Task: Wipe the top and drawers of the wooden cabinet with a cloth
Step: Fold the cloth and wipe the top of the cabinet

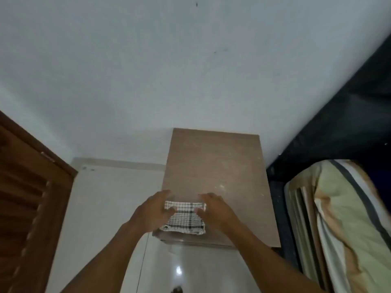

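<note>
A pale wall (148, 70) fills most of the view, with a dark wooden door (25, 197) far off to the left of the fingers and a bed (342, 218) with striped bedding far off to their right. Between them, against the wall, stands the wooden cabinet (213, 166), its flat top dusty and marked with pale specks just beyond the right fingertips. A checked cloth (184, 218), folded into a small pad, lies on the near edge of that top, directly between the two hands. The left hand (153, 212) and the right hand (213, 210) each rest on one side of the cloth, fingers curled loosely over its far corners and thumbs pressing its upper face; neither hand has closed tight, and the cloth is pinned flat rather than lifted. The step in hand looks like the start of wiping the top, since most of the surface ahead of the fingers appears untouched. The next move probably calls for pushing the cloth away from the body toward the wall with steady downward pressure. The drawers lie below the fingers, out of view, and likely come later.
</note>
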